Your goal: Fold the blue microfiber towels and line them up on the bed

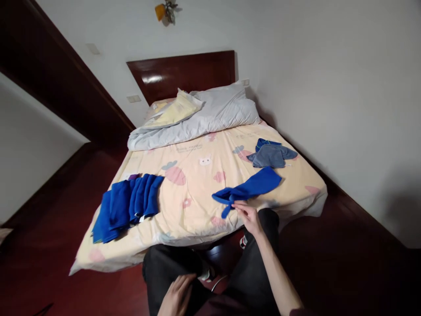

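A bright blue cloth point(255, 184), perhaps a towel, lies crumpled on the right part of the bed. My right hand point(249, 217) pinches its near edge between thumb and fingers. Low in the view, my left hand point(177, 295) lies over my left thigh with its fingers stretched and nothing in them. On the left side of the bed sits a row of folded blue cloths point(119, 205), overlapping one another. Farther back on the right, a grey-blue cloth point(269, 156) partly covers another blue cloth point(263, 142).
The bed point(194, 219) has a cream patterned sheet. A grey quilt point(223, 109) and a pale yellow pillow or cloth point(180, 107) lie near the dark wooden headboard point(184, 72). White walls stand behind and to the right; the floor point(42, 245) is dark red.
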A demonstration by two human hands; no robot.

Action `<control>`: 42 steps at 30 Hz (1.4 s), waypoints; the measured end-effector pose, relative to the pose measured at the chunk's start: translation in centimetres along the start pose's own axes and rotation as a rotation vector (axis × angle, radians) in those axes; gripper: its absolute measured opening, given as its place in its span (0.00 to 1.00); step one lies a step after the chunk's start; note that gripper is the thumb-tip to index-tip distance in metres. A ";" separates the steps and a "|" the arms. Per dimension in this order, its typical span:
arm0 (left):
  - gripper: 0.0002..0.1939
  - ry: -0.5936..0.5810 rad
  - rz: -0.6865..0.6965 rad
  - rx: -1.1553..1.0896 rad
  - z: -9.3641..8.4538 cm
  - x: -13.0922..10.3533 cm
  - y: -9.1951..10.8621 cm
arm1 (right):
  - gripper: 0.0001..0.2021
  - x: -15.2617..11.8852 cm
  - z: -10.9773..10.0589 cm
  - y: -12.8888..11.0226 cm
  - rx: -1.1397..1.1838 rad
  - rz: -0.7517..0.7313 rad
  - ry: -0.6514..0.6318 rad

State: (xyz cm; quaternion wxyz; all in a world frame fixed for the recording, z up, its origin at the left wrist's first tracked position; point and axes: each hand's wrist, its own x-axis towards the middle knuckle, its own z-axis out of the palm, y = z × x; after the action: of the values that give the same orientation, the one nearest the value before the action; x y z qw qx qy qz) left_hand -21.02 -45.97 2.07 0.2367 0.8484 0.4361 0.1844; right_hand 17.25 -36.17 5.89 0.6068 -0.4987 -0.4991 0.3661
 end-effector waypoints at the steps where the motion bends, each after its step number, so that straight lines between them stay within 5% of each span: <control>1: 0.18 -0.001 -0.005 0.008 0.3 1.4 0.3 | 0.14 -2.2 1.1 1.1 0.023 0.049 0.053; 5: 0.18 0.030 -0.002 -0.042 2.4 7.1 3.5 | 0.17 -10.7 5.2 4.9 0.233 0.287 0.312; 10: 0.25 0.102 -0.010 -0.240 5.9 9.6 7.7 | 0.17 -16.8 7.4 3.9 0.261 0.358 0.114; 14: 0.16 0.247 -0.125 -0.346 6.8 8.6 8.2 | 0.14 -16.0 6.7 2.3 0.117 0.266 0.032; 27: 0.09 0.403 -0.178 -0.379 4.4 7.7 8.8 | 0.15 -15.3 8.0 0.1 -0.037 0.113 -0.098; 31: 0.11 0.371 -0.128 -0.396 3.9 8.1 8.5 | 0.15 -15.7 7.8 0.3 -0.155 0.054 -0.103; 37: 0.16 0.351 0.080 -0.311 2.3 6.2 9.7 | 0.16 -14.7 7.2 0.9 -0.402 -0.134 0.097; 42: 0.19 0.503 0.210 -0.144 -0.2 3.0 10.6 | 0.19 -12.5 4.4 1.2 -0.639 -0.337 0.029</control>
State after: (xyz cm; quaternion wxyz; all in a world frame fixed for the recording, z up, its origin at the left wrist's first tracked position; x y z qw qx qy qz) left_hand -12.60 -48.79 8.53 0.1606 0.7976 0.3764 0.4431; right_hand 10.17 -46.61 1.72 0.4790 -0.5789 -0.6551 0.0792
